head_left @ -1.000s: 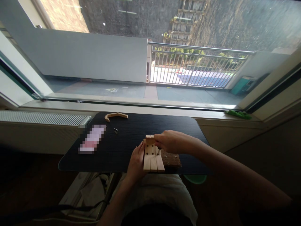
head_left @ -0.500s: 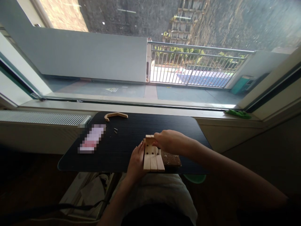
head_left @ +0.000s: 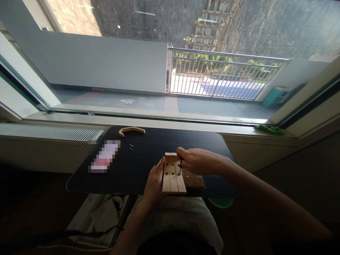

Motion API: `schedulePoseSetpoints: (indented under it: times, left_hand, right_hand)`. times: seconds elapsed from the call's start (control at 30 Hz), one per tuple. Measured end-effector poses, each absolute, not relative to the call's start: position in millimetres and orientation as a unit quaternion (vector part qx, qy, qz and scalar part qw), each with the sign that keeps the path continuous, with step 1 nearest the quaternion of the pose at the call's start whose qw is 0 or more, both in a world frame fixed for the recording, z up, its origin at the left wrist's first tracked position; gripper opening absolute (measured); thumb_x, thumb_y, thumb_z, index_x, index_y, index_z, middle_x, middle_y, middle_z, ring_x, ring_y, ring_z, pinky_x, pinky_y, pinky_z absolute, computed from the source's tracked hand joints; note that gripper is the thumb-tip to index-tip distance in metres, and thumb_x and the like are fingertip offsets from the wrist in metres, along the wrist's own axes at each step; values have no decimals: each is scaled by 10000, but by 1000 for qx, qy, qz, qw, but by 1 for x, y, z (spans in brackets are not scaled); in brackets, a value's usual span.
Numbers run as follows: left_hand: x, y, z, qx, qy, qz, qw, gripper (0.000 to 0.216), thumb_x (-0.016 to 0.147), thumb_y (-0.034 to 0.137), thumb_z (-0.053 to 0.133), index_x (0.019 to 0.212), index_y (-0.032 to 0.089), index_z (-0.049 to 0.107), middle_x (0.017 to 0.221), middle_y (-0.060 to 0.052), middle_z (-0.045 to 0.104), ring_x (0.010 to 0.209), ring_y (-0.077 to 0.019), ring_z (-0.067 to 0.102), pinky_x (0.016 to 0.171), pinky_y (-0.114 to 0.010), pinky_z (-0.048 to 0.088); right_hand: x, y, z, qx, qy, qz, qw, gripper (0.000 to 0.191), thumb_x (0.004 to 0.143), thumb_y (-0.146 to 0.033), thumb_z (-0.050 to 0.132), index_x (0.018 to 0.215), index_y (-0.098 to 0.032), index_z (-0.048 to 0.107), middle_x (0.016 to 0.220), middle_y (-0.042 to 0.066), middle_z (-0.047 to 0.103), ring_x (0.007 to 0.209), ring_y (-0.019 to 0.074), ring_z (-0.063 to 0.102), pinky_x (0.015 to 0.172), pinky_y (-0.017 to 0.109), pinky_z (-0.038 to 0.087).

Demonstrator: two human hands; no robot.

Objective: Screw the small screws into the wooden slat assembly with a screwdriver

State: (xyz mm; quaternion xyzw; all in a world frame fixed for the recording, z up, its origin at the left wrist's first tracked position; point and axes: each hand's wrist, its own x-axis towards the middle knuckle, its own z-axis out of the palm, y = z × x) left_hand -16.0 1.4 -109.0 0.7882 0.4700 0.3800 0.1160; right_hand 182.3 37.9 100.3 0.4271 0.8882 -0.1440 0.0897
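Pale wooden slats (head_left: 174,185) with dark round holes lie side by side at the table's front edge, their far ends rising. Against their left side presses my left hand (head_left: 154,179), its fingers along the edge and the thumb hidden. My right hand (head_left: 195,160) is closed around a small screwdriver (head_left: 180,169), whose handle is mostly hidden in the fingers. The screwdriver's metal shaft points down at a hole in the right slat. Beside and partly under that slat lies a brown block (head_left: 195,180) with light flecks.
The black table (head_left: 143,170) carries a curved wooden piece (head_left: 132,130) at its back left edge, small screws (head_left: 131,147), and a blurred pinkish item (head_left: 105,156). A window sill and radiator (head_left: 53,131) border it. A green basin (head_left: 221,202) shows below the front edge.
My right hand has turned and shifted slightly right, so more of the screwdriver shows. The left hand and slats stay in place on the table.
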Motion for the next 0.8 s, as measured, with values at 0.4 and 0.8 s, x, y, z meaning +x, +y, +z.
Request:
schedulePoseSetpoints:
  times: [0.4,0.8]
  left_hand:
    - [-16,2,-112,784,467,394,111,821,796,264,593,1547,122,294,1508,-222,482,1374,-374,483,1108,-570,421]
    - [-15,1,-107,788,469,384,112,783,813,277,576,1524,82,312,1497,-252,481,1375,-383,478,1097,-593,424]
  right_hand:
    - [179,43,98,392,901,-182,47,134,998,-231,469,1001,-175,591,1014,90,691,870,193,612,666,284,359]
    - [180,44,102,413,891,-165,89,171,990,-261,464,1021,-170,604,952,95,711,796,188,609,590,281,323]
